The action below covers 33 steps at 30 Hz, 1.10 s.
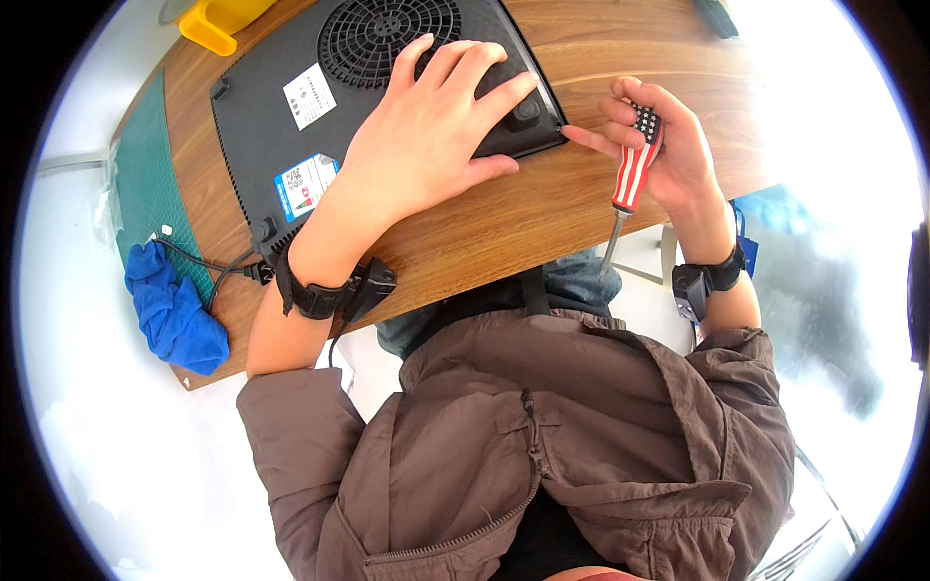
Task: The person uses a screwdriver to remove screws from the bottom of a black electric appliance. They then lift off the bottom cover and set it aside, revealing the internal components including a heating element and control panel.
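A flat black appliance (262, 160), which looks like an induction cooker turned underside up, lies on the wooden table. Its round fan grille (373, 34), rubber feet and two labels face upward. My left hand (412, 145) rests across it with fingers spread, the fingertips near the grille and one foot. In my right hand (683, 150) is a screwdriver (635, 179) with a stars-and-stripes handle, its metal shaft pointing down past the table's front edge. The index finger of that hand reaches out to the appliance's near right corner. Whatever is under my left palm is hidden.
A green cutting mat (150, 184) covers the table's left end, with a crumpled blue cloth (174, 310) on it. A black power cord (208, 263) runs beside the appliance. At the far left stands a yellow-handled container (208, 29); a dark object (717, 17) sits far right.
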Motion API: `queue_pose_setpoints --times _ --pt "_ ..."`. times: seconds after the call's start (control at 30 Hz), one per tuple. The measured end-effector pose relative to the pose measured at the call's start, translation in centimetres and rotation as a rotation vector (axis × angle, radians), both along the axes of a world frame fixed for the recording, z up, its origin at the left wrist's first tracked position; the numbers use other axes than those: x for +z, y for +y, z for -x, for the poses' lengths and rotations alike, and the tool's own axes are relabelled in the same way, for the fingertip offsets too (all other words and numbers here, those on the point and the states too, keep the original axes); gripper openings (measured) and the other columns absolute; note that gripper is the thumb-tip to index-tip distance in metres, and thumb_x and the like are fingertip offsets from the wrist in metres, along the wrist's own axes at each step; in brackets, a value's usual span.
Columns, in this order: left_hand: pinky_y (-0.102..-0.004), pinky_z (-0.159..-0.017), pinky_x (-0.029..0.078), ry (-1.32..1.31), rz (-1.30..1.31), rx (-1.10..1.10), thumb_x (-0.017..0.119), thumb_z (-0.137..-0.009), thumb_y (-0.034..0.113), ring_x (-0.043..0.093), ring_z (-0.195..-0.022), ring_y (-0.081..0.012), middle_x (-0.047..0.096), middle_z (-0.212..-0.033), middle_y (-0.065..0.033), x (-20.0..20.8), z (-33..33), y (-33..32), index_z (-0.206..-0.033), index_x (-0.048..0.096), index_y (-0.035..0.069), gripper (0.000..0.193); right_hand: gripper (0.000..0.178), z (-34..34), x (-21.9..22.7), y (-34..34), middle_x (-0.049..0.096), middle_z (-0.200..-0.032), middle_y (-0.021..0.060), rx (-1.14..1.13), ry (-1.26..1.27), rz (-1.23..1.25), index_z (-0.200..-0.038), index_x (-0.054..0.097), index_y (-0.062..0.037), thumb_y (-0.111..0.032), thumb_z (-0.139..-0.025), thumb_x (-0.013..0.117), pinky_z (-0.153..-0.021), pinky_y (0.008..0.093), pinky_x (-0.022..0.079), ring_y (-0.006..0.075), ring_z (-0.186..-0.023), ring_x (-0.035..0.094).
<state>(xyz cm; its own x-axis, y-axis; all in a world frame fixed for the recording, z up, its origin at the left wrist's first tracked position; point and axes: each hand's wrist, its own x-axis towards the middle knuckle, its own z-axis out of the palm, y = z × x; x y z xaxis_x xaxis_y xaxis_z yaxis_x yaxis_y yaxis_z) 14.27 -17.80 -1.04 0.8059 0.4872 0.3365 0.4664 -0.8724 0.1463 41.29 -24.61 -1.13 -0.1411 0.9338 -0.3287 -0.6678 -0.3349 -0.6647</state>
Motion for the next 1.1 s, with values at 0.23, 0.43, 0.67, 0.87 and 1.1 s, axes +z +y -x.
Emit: queue_pose_setpoints --times 0.23,0.43,0.67,0.87,1.1 --pt "-0.0498 -0.121 0.030 0.004 -0.001 -0.001 0.087 -0.074 0.036 0.048 -0.134 -0.0296 0.050 -0.141 -0.0081 0.0 0.0 0.0 -0.145 0.052 0.023 0.080 0.017 0.2 0.9 -0.4 0.054 -0.076 0.0013 0.008 0.023 -0.037 -0.093 0.058 -0.0045 -0.018 -0.104 0.054 -0.114 0.0568 0.047 0.0101 -0.059 0.053" --pt "-0.0503 -0.120 0.030 0.008 -0.010 0.006 0.087 -0.074 0.035 0.048 -0.134 -0.0299 0.050 -0.141 -0.0080 0.0 -0.1 0.0 -0.145 0.053 0.023 0.080 0.018 0.7 1.7 -0.6 0.055 -0.076 0.0010 0.015 0.012 -0.065 -0.094 0.058 -0.0046 -0.019 -0.105 0.054 -0.115 0.0556 0.046 0.0097 -0.059 0.053" --pt "-0.0510 -0.120 0.030 0.012 -0.009 0.001 0.087 -0.073 0.036 0.048 -0.135 -0.0301 0.050 -0.141 -0.0084 0.1 -0.1 0.0 -0.144 0.053 0.023 0.080 0.020 0.5 0.7 -0.7 0.052 -0.075 0.0001 0.023 -0.018 -0.066 -0.092 0.057 -0.0052 -0.019 -0.105 0.053 -0.116 0.0543 0.045 0.0096 -0.058 0.051" --pt "-0.0514 -0.120 0.030 0.010 -0.012 -0.001 0.087 -0.073 0.036 0.049 -0.134 -0.0303 0.050 -0.141 -0.0085 0.0 -0.1 0.0 -0.144 0.054 0.023 0.079 0.020 0.4 -0.1 -0.6 0.052 -0.075 -0.0004 0.009 -0.051 -0.028 -0.091 0.057 -0.0053 -0.020 -0.105 0.053 -0.114 0.0513 0.047 0.0097 -0.058 0.050" --pt "-0.0513 -0.120 0.029 0.022 0.006 0.002 0.084 -0.077 0.038 0.047 -0.135 -0.0296 0.050 -0.141 -0.0074 0.3 -0.2 -0.2 -0.144 0.054 0.025 0.075 0.018 0.7 2.5 -0.7 0.052 -0.079 -0.0008 -0.181 -0.305 -0.316 -0.094 0.056 -0.0083 -0.022 -0.105 0.053 -0.090 0.0363 0.052 0.0087 -0.062 0.049"
